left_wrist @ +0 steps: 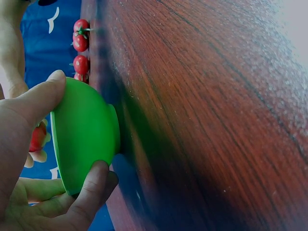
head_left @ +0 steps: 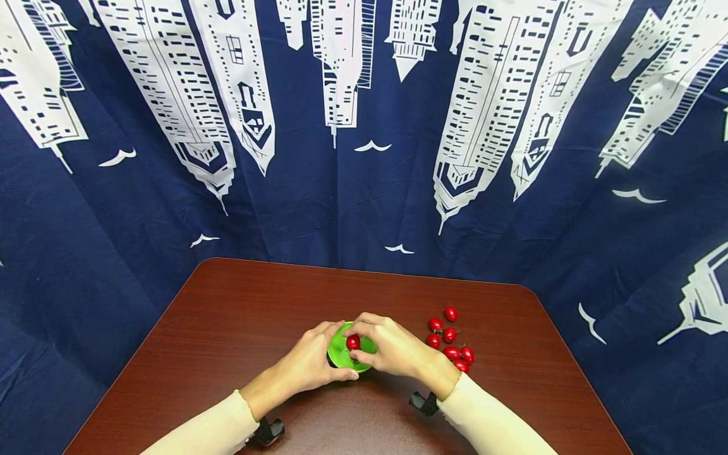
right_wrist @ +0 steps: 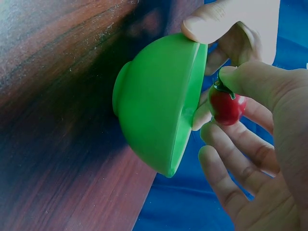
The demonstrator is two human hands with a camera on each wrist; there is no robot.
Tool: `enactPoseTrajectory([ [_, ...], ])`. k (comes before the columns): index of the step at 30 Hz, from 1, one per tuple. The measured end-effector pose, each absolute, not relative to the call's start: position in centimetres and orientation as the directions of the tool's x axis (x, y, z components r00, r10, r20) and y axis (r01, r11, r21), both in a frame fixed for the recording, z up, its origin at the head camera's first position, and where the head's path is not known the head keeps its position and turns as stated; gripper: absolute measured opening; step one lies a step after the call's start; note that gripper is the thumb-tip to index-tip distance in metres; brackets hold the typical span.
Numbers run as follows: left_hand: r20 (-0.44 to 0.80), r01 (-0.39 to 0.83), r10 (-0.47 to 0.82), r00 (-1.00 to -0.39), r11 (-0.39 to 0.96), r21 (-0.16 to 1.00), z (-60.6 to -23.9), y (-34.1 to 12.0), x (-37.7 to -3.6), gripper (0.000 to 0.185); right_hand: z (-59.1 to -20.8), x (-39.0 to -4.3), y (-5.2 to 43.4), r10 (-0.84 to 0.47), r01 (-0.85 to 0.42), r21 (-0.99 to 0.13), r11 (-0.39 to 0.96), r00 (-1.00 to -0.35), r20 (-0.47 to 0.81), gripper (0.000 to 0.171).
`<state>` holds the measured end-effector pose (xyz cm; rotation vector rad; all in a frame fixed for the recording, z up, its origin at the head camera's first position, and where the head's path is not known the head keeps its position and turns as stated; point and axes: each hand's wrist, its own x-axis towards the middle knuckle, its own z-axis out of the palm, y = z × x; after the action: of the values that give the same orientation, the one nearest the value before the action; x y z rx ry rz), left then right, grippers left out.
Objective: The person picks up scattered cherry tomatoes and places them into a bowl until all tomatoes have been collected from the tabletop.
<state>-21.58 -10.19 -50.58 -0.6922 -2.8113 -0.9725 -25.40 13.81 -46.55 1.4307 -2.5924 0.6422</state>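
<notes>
A green bowl (head_left: 337, 354) stands upright near the front middle of the table. My left hand (head_left: 309, 359) holds it by the side, thumb at the near rim and fingers curled round the far side, as the left wrist view shows on the bowl's wall (left_wrist: 84, 130). Over the bowl's mouth, my right hand (head_left: 394, 347) pinches a red cherry tomato (right_wrist: 226, 107) between thumb and fingers. Its green stem end lies under the thumb in the right wrist view. The bowl's inside is partly hidden by the right hand.
Several more cherry tomatoes (head_left: 451, 352) lie loose on the brown wooden table (head_left: 273, 297), to the right of the bowl. Behind the table hangs a dark blue cloth (head_left: 301, 215) with white buildings and birds. Each wrist wears a black camera strap.
</notes>
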Motion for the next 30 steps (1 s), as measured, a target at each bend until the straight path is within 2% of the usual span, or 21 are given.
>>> enactPoseTrajectory([
  [18,0.233,0.458,0.399,-0.887,0.691,0.559,-50.5,-10.1,-21.6,0.107,-46.3,-25.1,14.3,-0.754,-0.802,-0.281,0.527,-0.594,0.280,0.039],
  [30,0.223,0.441,0.386,-0.895,0.696,0.566,-50.5,-10.0,-21.6,0.106,-46.1,-24.9,15.2,-0.735,-0.808,-0.267,0.526,-0.589,0.336,0.038],
])
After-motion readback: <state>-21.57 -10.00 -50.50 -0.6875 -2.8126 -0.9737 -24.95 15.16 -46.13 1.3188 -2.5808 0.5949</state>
